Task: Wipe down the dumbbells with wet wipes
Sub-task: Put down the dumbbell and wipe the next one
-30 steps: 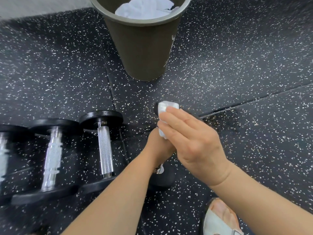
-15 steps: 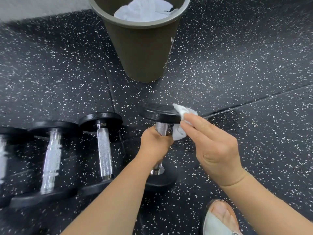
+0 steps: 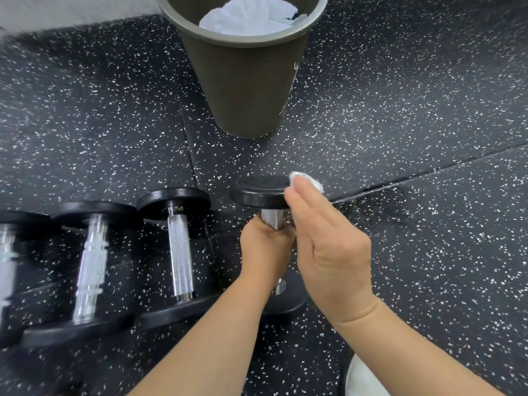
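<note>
left hand (image 3: 264, 254) grips dumbbell (image 3: 261, 194), right hand (image 3: 328, 247) presses wipe (image 3: 307, 180)

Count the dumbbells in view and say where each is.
4. The held dumbbell stands upright in the left hand. Three lie on the floor left of it: the near dumbbell, the middle dumbbell, the far dumbbell cut by the frame edge; more may be hidden beyond.

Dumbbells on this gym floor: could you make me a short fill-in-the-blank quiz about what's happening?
1. The left hand grips the upright dumbbell by its ____.
2. The right hand presses a white ____ against that dumbbell's top plate.
3. To its left, ____ more dumbbells lie on the floor.
Missing words: handle; wipe; three.
</note>
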Available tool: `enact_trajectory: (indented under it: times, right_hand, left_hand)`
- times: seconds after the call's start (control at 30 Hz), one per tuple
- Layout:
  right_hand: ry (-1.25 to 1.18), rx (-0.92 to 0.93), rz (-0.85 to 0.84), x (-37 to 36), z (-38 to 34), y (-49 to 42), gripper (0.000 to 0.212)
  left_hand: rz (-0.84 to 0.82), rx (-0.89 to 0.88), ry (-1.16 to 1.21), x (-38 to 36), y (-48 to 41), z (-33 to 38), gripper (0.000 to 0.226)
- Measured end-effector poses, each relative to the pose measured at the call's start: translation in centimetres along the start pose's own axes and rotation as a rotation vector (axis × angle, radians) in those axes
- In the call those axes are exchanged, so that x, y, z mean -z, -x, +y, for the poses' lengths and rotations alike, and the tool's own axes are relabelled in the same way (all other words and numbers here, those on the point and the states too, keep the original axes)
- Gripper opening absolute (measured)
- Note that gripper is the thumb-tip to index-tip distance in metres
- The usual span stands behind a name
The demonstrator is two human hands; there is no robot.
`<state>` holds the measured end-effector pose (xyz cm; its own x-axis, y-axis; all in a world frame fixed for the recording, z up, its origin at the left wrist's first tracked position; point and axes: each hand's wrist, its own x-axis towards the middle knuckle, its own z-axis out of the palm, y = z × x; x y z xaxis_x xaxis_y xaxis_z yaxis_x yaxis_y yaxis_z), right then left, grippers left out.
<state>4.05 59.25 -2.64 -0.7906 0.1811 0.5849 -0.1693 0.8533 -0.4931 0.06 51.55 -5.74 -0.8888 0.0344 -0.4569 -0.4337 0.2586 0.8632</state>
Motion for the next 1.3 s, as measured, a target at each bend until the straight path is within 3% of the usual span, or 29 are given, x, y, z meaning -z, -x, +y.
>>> enact_trajectory:
  times: [0.1,0.2,0.3,0.4,0.5,0.67,0.8,0.93,1.07,1.17,1.3]
  right_hand:
    - [-0.136,-0.211,-0.03,0.6,0.6,-0.3,0.038]
    - [-0.383,-0.433,-0.062,1.0,0.4,-1.5,0.042]
    - [-0.553,-0.758,-0.155,0.6,1.6,-3.4,0.033]
    - [-0.755,-1.081,-0.314,-0.4,3.2,-5.5,0.024]
    - [-0.827,-1.236,-0.367,-1.3,3.7,-6.5,0.02]
    - [-0.807,-1.28,-0.242,0.3,1.5,-5.5,0.031]
    - [-0.732,-1.135,-0.226,3.2,-2.1,-3.7,0.041]
    - [-0.752,-1.048,-0.188,3.5,-3.2,-2.4,0.047]
    - [-0.835,-1.244,-0.128,1.9,0.2,-2.9,0.041]
    - [-0.928,-1.37,-0.367,1.0,3.7,-5.0,0.035]
    - [-0.812,-1.28,-0.799,-0.8,6.0,-7.9,0.036]
  left_hand:
    - [0.021,0.035,0.051,-0.1,0.4,-0.2,0.001]
    - [0.004,0.03,0.061,0.2,0.5,-0.2,0.015]
    - [-0.004,0.054,0.059,0.3,0.6,-0.1,0.031]
    - [-0.006,0.04,0.042,0.5,0.8,-0.3,0.031]
    - [0.008,0.041,0.037,0.3,0.6,-0.5,0.032]
    - [0.035,0.053,0.053,0.5,0.5,-0.8,0.035]
    - [0.015,0.037,0.12,0.7,0.7,-0.5,0.025]
    - [-0.045,0.008,0.125,0.7,0.8,-0.2,0.028]
    - [-0.13,-0.014,0.018,1.1,0.9,-0.5,0.034]
    - [-0.187,-0.061,-0.042,1.6,0.8,-0.9,0.037]
    - [-0.255,-0.093,-0.086,1.6,0.9,-1.2,0.043]
